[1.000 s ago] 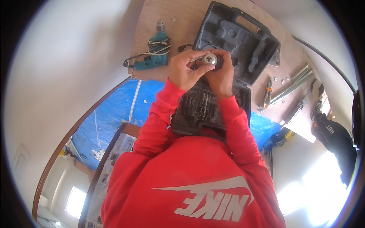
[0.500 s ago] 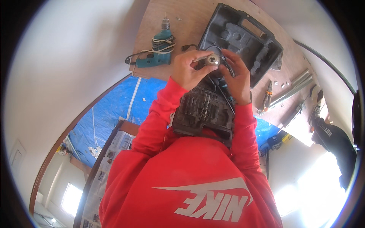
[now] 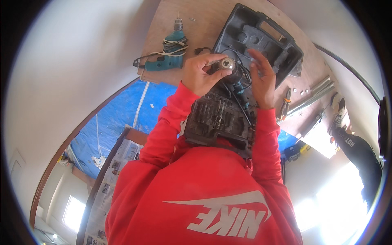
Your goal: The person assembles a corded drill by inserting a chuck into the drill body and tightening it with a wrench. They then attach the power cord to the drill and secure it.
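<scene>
My left hand (image 3: 199, 74) is closed around the metal chuck end of a power drill (image 3: 240, 93), with the chuck's jaws facing up. Below the chuck, part of the drill's dark and teal body shows; my hand hides some of it. My right hand (image 3: 264, 83) is off to the right of the chuck, empty, fingers apart. A black cord (image 3: 246, 75) loops between the two hands. Under them lies the tray half of a black tool case (image 3: 204, 132), holding several bits in slots and a long thin rod.
The molded case lid (image 3: 232, 28) lies at the back right. A second teal drill (image 3: 171, 61), cord wrapped round it, rests at the back left of the wooden table (image 3: 204, 18). Pliers (image 3: 286, 104) and metal strips (image 3: 314, 96) lie right, near another person's dark sleeve (image 3: 353, 151).
My right hand has let go of the drill's chuck and moved a little to the right, fingers spreading. My left hand keeps its grip. At right, the other person's arm has shifted slightly.
</scene>
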Available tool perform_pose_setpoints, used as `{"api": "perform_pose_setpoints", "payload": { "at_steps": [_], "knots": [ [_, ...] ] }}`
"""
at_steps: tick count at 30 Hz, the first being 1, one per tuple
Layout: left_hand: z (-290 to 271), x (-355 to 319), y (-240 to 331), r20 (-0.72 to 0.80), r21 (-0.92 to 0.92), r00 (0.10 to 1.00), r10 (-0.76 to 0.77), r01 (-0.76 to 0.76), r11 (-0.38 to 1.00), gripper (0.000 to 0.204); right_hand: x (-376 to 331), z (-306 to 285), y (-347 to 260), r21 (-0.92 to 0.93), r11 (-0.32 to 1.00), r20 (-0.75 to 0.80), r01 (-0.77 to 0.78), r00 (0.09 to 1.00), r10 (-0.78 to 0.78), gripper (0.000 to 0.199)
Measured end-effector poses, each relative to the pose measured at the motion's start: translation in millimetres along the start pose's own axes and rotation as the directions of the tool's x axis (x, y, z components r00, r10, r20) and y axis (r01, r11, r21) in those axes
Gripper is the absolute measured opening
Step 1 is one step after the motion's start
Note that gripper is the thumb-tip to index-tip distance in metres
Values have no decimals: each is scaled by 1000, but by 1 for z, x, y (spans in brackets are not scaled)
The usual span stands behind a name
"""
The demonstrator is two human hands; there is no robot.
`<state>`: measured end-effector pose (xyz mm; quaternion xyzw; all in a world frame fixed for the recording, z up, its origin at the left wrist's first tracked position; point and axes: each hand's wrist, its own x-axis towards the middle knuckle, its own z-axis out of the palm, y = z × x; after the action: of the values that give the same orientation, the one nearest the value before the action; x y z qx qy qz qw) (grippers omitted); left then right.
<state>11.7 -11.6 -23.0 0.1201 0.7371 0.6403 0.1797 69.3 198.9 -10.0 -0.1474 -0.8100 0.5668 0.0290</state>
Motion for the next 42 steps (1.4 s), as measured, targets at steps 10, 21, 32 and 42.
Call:
{"api": "perform_pose_setpoints", "payload": {
  "at_steps": [10,21,32,42],
  "knots": [
    [8,2,-4,-24,-133,1000,12,-15,991,41,-39,18,-13,120,991,68,-51,997,43,71],
    [12,4,3,-5,-103,1000,-30,30,994,39,-45,34,-22,103,994,-92,-32,995,41,72],
    [12,6,3,-1,-63,1000,17,-17,998,40,-41,42,-16,34,998,-54,59,997,-57,77],
    [15,8,-4,-15,-51,999,38,-39,998,40,-40,51,-15,-161,980,-159,117,977,-143,83]
  ]
}}
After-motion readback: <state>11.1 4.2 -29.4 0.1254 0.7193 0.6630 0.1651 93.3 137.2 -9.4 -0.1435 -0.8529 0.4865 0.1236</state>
